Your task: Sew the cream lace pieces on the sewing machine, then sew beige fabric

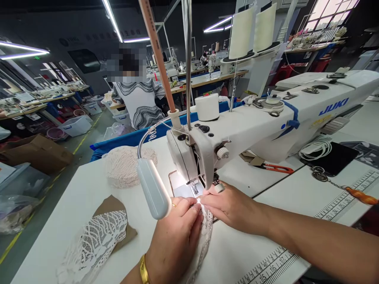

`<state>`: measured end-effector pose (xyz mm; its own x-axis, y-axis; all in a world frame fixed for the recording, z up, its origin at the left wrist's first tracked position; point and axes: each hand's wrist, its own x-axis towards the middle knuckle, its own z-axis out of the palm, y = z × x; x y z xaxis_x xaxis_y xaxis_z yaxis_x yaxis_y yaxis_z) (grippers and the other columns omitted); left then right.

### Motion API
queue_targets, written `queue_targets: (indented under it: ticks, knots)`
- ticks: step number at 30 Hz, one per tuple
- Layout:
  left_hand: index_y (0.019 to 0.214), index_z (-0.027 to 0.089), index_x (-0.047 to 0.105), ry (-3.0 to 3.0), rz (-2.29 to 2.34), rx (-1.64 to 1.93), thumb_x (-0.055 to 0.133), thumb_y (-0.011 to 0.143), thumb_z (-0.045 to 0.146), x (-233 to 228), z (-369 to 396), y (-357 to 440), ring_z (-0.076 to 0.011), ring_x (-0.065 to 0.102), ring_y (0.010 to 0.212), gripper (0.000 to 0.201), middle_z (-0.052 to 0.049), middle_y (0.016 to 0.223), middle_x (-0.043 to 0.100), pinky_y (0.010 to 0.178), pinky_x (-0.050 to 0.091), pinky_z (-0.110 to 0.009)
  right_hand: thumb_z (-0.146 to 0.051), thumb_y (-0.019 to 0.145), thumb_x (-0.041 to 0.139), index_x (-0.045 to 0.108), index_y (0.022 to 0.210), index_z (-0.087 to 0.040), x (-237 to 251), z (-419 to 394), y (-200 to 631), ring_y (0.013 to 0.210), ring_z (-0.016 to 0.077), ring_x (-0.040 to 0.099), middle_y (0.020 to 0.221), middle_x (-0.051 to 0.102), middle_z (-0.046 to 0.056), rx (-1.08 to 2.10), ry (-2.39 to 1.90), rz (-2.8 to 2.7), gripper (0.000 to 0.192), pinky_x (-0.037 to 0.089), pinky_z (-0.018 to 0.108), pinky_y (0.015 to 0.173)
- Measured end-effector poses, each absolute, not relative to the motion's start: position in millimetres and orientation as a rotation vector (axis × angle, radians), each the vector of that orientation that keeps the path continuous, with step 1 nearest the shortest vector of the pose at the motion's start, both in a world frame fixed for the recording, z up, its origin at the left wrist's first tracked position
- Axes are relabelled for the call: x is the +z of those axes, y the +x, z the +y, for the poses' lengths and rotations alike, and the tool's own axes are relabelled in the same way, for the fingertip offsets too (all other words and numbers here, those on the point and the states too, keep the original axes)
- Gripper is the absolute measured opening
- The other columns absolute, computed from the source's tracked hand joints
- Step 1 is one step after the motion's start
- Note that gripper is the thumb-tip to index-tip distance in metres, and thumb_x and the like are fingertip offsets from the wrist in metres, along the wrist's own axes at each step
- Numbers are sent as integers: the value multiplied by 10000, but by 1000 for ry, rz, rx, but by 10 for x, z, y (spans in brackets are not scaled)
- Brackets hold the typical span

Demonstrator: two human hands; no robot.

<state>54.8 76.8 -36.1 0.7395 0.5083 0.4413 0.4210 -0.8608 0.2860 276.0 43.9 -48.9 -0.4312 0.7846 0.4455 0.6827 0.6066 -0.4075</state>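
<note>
A white sewing machine (237, 122) stands across the table, its presser foot (195, 189) lit by a small lamp (154, 189). Just in front of the foot, my left hand (179, 228) pinches a strip of white lace (206, 227). My right hand (227, 203) grips the same lace from the other side, fingertips close to those of the left. The lace trails down toward the table's near edge, partly behind my left hand and wrist. Whether the lace reaches under the foot is hidden by my fingers.
Left of my hands lies more white lace (100, 232) over a brown card piece (111, 205). A heap of cream lace (122, 165) sits behind the lamp. Orange snips (276, 168), a black phone (331, 157) and a keychain (319, 173) lie right. A person (137, 98) sits beyond the table.
</note>
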Motion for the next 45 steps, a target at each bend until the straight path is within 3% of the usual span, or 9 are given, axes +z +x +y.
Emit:
queue_targets:
  ticks: [8,35,40,45]
  knots:
    - [1140,201,685,2758,736,801,539,1036,138,-360,906,502,-240,703,1034,191,-48,1168,770,918,576,-404,-17,937,471,657,873,-190,-485,447,2723,808,229,447,849,646,46,77,-1263,-2212,261,411,339,776]
    - [1191,159,739,2925,773,776,518,1025,139,-429,993,514,-298,741,1136,277,-105,1276,785,975,609,-477,-32,928,492,592,835,-190,-461,499,2704,772,205,411,800,552,21,9,-1377,-2185,210,346,318,721]
    - [1276,186,691,2871,814,684,638,992,274,-268,881,462,-353,693,1233,302,-139,1364,728,1024,578,-542,-78,973,496,662,923,-182,-474,439,2761,831,225,457,873,610,52,102,-1299,-2222,202,383,329,757]
    - [1230,212,672,2859,742,515,808,836,356,-145,717,450,-405,688,1187,441,-159,1359,702,867,618,-545,-140,1004,516,685,932,-185,-504,426,2804,794,213,470,840,621,37,115,-1139,-2335,190,373,329,745]
